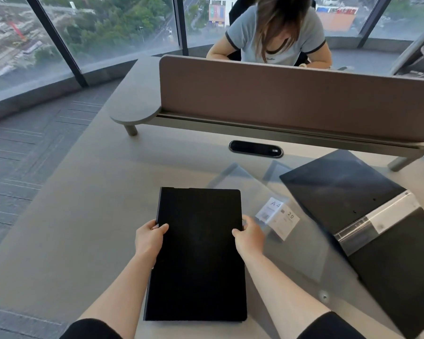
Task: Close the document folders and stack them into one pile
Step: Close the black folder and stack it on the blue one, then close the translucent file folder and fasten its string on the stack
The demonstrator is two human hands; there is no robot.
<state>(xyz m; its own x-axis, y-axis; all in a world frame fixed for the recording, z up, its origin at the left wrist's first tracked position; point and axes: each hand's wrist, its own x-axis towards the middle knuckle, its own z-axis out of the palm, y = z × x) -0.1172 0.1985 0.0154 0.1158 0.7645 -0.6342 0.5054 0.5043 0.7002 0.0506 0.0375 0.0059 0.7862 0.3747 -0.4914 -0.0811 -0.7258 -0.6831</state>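
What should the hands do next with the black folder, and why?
Probably set the closed black folder down as the base of the pile. The left hand and right hand grip its side edges, and it looks shut, while the open folder on the right lies spread flat, not yet closed.

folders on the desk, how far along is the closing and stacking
Done: one black folder is closed. In hand: the left hand and right hand grip its two long edges. Left: the open folder at the right, clear sleeves spread, needs closing; nothing is stacked yet.
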